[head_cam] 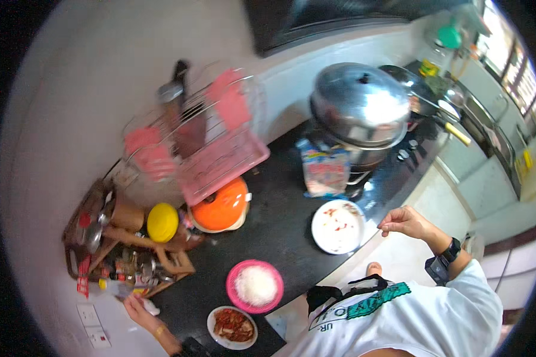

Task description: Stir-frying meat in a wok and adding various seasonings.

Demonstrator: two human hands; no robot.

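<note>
My left hand [138, 308] reaches towards the spice rack at the counter's left end, beside a small white item [151, 307]; whether it grips anything is unclear. Held over the counter's front edge, my right hand [397, 222] has its fingertips pinched together near a white plate [338, 226] with red and brown residue. Between my hands, a pink bowl [255, 286] contains a white, grainy or shredded food. Close to it stands a white bowl [233, 328] of reddish-brown food pieces.
An orange lidded pot [221, 207] sits below a pink tray [225, 165] on a wire rack. A wooden spice rack [178, 263] holds jars. Farther right are a plastic package [326, 172], a large domed steel steamer [362, 105], a wok [422, 96] and a sink [480, 109].
</note>
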